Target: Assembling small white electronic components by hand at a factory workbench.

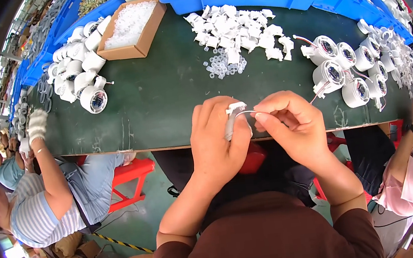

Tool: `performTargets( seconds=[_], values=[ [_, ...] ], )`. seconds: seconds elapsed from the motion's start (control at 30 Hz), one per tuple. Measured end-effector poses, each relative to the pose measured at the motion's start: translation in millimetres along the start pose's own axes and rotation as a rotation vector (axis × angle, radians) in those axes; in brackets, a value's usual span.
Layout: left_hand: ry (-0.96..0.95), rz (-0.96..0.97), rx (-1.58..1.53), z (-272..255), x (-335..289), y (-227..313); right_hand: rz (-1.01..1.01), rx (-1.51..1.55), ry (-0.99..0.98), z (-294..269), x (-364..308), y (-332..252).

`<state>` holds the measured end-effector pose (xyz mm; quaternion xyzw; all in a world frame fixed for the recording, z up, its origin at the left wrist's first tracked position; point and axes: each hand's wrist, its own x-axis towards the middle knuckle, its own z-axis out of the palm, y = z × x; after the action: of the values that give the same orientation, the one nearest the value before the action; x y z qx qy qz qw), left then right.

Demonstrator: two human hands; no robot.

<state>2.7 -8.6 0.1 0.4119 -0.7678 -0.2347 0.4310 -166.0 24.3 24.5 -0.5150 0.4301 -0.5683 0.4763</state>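
Observation:
Near the table's front edge, my left hand (214, 139) is closed around a small white plastic part (235, 109) whose top shows between thumb and fingers; the rest is hidden in the grip. A thin pale wire (246, 111) curves from that part toward the right. My right hand (295, 124) pinches the wire's other end between thumb and forefinger. Beyond the hands lie a pile of small translucent rings (224, 63) and a heap of white plastic brackets (235, 26).
White cylindrical units (352, 64) with dark round faces and wires stand at right. More white housings (80, 67) sit at left beside a cardboard box (148, 41) of translucent pieces. Blue bins (243, 1) line the back. Co-workers sit on both sides; one wears a white glove (38, 123).

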Motion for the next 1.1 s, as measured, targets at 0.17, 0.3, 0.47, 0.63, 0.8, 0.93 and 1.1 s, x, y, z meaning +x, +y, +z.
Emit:
performTargets(
  seconds=[0.17,0.3,0.47,0.63,0.8,0.93,1.1],
  values=[
    [0.037,-0.058,-0.098,5.0,-1.3,5.5,-0.12,-0.135,0.092,6.8,0.6,17.8],
    [0.063,-0.048,-0.084,6.5,-0.2,7.6,-0.021,-0.181,0.068,7.2,-3.5,16.7],
    [-0.015,-0.057,-0.051,1.2,3.8,11.1,-0.122,-0.377,0.084,4.1,0.7,7.1],
    [-0.002,-0.048,-0.004,-4.6,1.9,7.9,0.267,-0.102,-0.215,-21.7,22.2,6.0],
    [0.001,-0.044,-0.004,-2.1,2.1,8.2,-0.157,-0.727,0.041,-22.9,81.7,13.2],
    [0.029,-0.036,0.016,-1.1,-0.6,7.2,-0.274,-1.174,0.037,-3.0,114.6,29.9],
    [0.055,-0.058,-0.031,-1.4,-0.1,5.0,-0.24,-1.24,-0.044,-3.9,134.7,32.8]
  ],
)
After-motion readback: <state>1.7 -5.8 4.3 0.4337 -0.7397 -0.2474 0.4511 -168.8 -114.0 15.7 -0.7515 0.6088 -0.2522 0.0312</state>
